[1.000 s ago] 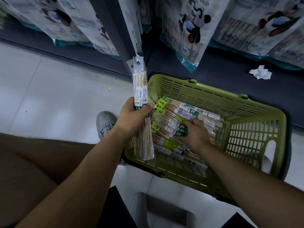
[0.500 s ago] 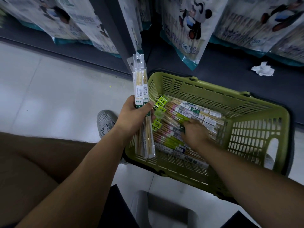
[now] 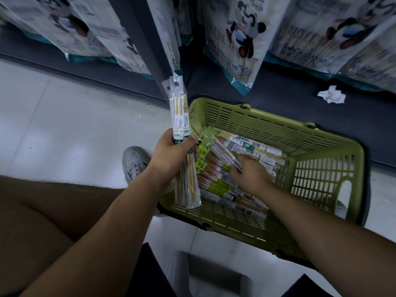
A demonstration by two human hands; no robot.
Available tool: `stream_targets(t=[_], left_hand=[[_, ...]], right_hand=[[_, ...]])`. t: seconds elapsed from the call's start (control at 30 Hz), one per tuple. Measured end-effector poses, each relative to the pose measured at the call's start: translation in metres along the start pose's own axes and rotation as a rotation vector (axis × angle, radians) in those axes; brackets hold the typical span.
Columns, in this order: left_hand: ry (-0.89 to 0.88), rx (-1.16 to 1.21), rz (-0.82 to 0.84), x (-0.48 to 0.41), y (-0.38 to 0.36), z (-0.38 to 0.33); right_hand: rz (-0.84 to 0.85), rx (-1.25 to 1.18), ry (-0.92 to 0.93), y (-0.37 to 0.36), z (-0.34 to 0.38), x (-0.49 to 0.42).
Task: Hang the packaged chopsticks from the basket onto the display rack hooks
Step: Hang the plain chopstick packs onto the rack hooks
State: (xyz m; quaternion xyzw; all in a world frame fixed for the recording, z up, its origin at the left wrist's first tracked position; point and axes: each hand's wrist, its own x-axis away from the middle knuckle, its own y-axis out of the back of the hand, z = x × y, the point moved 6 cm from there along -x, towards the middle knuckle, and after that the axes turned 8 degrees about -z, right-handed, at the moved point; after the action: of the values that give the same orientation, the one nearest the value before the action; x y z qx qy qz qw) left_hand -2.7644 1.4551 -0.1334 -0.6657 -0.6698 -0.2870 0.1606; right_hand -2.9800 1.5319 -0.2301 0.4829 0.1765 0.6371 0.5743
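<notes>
Far left, at 9 o'clock from the basket: grey mesh shoe [image 3: 134, 166], flat on the pale tiled floor [image 3: 64, 125]. Next, left hand [image 3: 171, 153], clenched round a bunch of clear plastic packs of wooden chopsticks [image 3: 180, 116], held upright, hang holes at 12 o'clock. Behind the bunch: dark metal rack post [image 3: 147, 39]. Then green plastic basket with slotted walls [image 3: 323, 174], down on the floor, just beside the dark rack base [image 3: 300, 103]. Inside it, a loose pile of long packaged chopsticks with green and white labels [image 3: 216, 185]. Right hand [image 3: 251, 175] low in the pile, fingers pinching one long clear pack [image 3: 220, 150], tipped up toward 10 o'clock, its green end near the left thumb. At 12 o'clock, white panda-print bags [image 3: 240, 39], hanging. Far right, at 1 o'clock: crumpled white paper [image 3: 331, 94] on the base.
</notes>
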Motion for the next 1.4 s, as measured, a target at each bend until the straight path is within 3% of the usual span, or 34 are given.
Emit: stream_targets(t=[0.17, 0.27, 0.37, 0.47, 0.6, 0.7, 0.8, 1.0, 1.2, 1.4], left_hand=[[0.064, -0.016, 0.019, 0.004, -0.010, 0.013], [0.123, 0.123, 0.104, 0.008, -0.022, 0.018], [0.103, 0.261, 0.180, 0.012, -0.029, 0.011], [0.056, 0.303, 0.221, 0.017, -0.033, -0.001], [-0.034, 0.223, 0.241, 0.030, -0.038, -0.021], [-0.102, 0.149, 0.229, 0.044, -0.044, -0.043], [-0.190, 0.108, 0.277, 0.063, -0.052, -0.074], [-0.452, 0.027, 0.322, 0.119, -0.058, -0.157], [-0.696, 0.025, 0.366, 0.168, -0.059, -0.245], [-0.803, 0.064, 0.376, 0.195, -0.075, -0.318]], right_hand=[[-0.046, -0.498, -0.064, 0.014, 0.035, 0.010], [-0.100, -0.685, -0.052, 0.023, 0.071, 0.015], [-0.107, -0.671, -0.008, 0.035, 0.097, 0.016], [-0.149, -0.450, 0.098, 0.057, 0.108, 0.022], [-0.149, -0.045, 0.249, 0.096, 0.117, 0.044], [-0.101, 0.083, 0.234, 0.130, 0.117, 0.051], [-0.100, -0.076, 0.198, 0.173, 0.124, 0.056], [-0.460, -0.665, 0.111, 0.278, 0.146, 0.084], [-0.621, -0.807, 0.264, 0.361, 0.178, 0.121], [-0.779, -0.858, 0.389, 0.441, 0.203, 0.145]])
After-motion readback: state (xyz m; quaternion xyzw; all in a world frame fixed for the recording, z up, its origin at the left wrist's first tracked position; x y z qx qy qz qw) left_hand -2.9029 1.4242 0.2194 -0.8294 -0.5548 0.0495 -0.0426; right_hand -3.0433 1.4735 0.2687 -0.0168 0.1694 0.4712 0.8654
